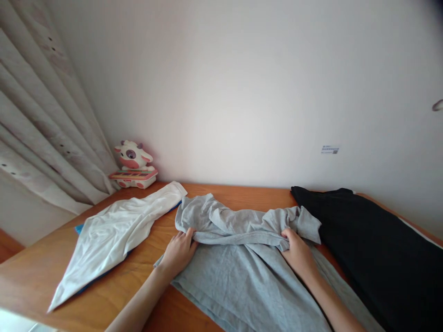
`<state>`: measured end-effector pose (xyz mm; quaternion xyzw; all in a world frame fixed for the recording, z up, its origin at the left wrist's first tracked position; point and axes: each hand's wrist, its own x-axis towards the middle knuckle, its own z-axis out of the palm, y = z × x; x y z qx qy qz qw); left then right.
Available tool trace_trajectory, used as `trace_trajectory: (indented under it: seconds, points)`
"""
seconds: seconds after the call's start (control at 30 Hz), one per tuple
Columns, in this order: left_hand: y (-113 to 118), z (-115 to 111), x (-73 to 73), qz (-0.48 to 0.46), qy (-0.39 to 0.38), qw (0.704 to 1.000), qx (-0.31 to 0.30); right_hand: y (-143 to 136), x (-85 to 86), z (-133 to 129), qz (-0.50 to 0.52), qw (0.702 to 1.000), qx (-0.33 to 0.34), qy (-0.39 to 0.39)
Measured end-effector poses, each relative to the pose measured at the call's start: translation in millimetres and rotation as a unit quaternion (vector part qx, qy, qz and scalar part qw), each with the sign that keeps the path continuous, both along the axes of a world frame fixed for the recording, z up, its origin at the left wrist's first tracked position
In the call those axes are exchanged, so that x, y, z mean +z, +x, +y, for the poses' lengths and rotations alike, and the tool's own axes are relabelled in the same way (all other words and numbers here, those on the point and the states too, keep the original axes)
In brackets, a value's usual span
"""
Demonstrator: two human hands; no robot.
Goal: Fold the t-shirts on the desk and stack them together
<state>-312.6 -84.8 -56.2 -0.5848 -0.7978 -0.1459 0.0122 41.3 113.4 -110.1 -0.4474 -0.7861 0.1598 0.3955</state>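
Observation:
A grey T-shirt lies spread on the wooden table in front of me, its upper part bunched and folded over at the far side. My left hand grips the left end of the folded edge, thumb on top. At the right end of the same edge, my right hand is closed on the cloth with its thumb over it. The fingers of both hands are partly hidden under the fabric. The shirt's lower part runs towards me between my forearms and out of the frame.
A white garment with blue edges lies on the wooden table at the left. Black trousers or similar dark clothing cover the right side. A toy cow with a keyboard stands in the back corner by the curtain.

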Motion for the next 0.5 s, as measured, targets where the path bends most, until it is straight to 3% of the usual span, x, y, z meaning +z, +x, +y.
trace_trajectory:
  seconds: [0.1,0.17,0.27,0.33,0.43,0.5]
  points:
    - [-1.4,-25.7,10.1,0.019,-0.025,0.999,0.029,7.8,4.4,-17.5,-0.025,1.000,0.018,-0.003]
    - [-4.3,-30.7,26.3,0.013,-0.011,0.998,0.054,10.4,16.2,-18.5,-0.043,0.999,0.008,-0.008]
    - [-7.1,-18.1,61.7,-0.021,0.063,0.994,0.081,9.1,52.6,-11.2,-0.052,0.997,-0.019,-0.056]
    - [-7.0,-2.7,84.9,-0.106,0.116,0.986,0.057,8.8,86.0,-10.2,-0.042,0.983,0.013,-0.177]
    - [-7.4,22.5,106.9,-0.314,0.140,0.939,0.013,15.7,135.3,-17.2,-0.016,0.903,0.091,-0.420]
    - [-9.9,41.3,112.5,-0.415,0.143,0.899,-0.001,21.9,158.6,-18.6,-0.015,0.849,0.124,-0.513]
